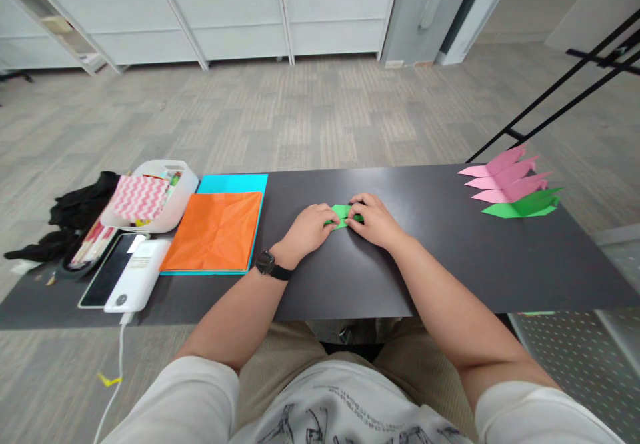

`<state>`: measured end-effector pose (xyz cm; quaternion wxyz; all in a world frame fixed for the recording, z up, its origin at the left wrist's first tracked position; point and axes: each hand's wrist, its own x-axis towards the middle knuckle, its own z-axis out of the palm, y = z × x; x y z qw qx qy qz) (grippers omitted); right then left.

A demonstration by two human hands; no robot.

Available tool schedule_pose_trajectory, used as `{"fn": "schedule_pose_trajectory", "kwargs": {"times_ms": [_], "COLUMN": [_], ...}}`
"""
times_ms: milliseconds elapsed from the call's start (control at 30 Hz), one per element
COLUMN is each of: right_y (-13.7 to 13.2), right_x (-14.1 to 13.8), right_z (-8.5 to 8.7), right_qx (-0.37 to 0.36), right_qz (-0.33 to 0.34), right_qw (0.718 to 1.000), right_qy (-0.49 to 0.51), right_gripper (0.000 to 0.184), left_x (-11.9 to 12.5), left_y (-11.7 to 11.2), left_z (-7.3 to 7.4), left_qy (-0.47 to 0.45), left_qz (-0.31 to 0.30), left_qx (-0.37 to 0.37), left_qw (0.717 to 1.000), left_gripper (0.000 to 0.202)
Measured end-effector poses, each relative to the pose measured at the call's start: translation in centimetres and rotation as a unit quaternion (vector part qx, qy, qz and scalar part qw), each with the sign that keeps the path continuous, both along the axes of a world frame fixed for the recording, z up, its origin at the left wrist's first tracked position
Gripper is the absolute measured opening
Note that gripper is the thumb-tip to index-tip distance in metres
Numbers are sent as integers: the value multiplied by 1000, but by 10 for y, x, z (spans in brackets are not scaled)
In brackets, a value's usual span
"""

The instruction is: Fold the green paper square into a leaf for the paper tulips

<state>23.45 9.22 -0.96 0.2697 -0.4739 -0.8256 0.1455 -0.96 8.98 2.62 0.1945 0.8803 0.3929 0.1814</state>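
A small piece of folded green paper [341, 212] lies on the dark table between my hands. My left hand [311, 229] grips its left end with the fingers closed on it, a dark watch on that wrist. From the other side, my right hand [374, 221] pinches the paper's right end. My fingers cover both ends, so the paper's full shape is hidden. To the far right stand several finished origami pieces: pink ones [507, 176] in a row and a green one [523, 205] in front of them.
On the left, orange paper [215, 231] lies over blue sheets [235, 183]. Beyond sit a white power bank [137, 277] with a cable, a phone [113, 267], a white bin [183, 194] of supplies and black cloth [83, 201]. The table [330, 291] has a near edge by my lap.
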Motion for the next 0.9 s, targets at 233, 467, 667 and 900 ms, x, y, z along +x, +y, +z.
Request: {"fn": "schedule_pose_trajectory", "kwargs": {"times_ms": [233, 467, 667, 900], "right_y": [1, 3, 0, 1], "right_x": [0, 0, -6, -2], "right_z": [-2, -1, 0, 1], "right_qx": [-7, -18, -16, -85], "right_qz": [-11, -11, -39, -84], "right_qw": [1000, 1000, 999, 990], "right_qy": [6, 9, 0, -69], "right_gripper": [8, 18, 66, 82], "left_x": [-3, -7, -7, -6], "left_y": [0, 1, -1, -3], "left_z": [1, -1, 1, 6], "left_qy": [20, 57, 83, 102], "left_qz": [-30, -44, -43, -35], "left_qx": [12, 43, 51, 42], "left_qw": [999, 996, 994, 993], "left_gripper": [27, 34, 32, 34]}}
